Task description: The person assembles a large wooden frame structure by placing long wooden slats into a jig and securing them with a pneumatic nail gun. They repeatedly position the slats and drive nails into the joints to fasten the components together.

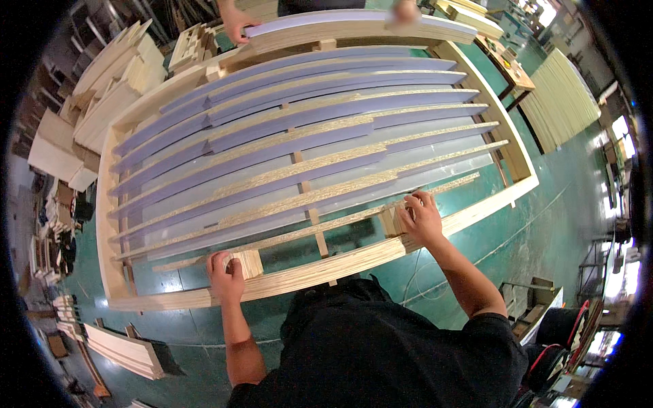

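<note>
A large pale wooden frame [320, 268] lies flat before me, filled with several long purple-faced chipboard slats [292, 139] standing on edge. My left hand [224, 275] is closed on a small wooden block [248, 262] set against the frame's near rail. My right hand [420, 219] grips another small wooden block [392, 219] at the near rail, fingers touching the nearest slat. Across the frame, another person's hands [235, 24] hold a long purple-faced slat [360, 26] on the far rail.
Stacks of pale boards [112, 81] stand at the left, and more lie on the green floor [537, 224] at the lower left. A pile of thin sheets [564, 95] and a workbench [507, 64] are at the right.
</note>
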{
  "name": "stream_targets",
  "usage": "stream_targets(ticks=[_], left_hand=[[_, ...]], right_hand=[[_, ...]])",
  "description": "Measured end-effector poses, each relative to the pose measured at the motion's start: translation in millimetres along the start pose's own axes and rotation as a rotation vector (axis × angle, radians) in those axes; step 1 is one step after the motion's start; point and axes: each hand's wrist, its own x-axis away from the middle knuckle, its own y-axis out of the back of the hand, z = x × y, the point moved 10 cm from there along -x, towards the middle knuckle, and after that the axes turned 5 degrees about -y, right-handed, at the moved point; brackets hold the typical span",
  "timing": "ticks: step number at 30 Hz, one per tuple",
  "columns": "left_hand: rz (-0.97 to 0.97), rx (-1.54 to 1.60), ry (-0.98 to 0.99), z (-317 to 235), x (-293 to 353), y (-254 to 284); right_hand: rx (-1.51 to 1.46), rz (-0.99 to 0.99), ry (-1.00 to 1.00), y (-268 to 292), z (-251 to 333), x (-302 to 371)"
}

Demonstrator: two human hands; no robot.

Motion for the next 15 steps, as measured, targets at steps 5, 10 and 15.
stream_targets(ticks=[5,10,15], left_hand=[[0.002,-0.044,-0.078,-15,-5,6],[0.002,-0.078,-0.043,-14,-7,5],[0.016,-0.019,0.015,-15,-8,3]], right_hand=[[-0.03,0.005,0.005,6,4,-1],[-0.028,0.046,-0.044,2,-1,-1],[-0.02,0.065,-0.063,-3,-7,-1]])
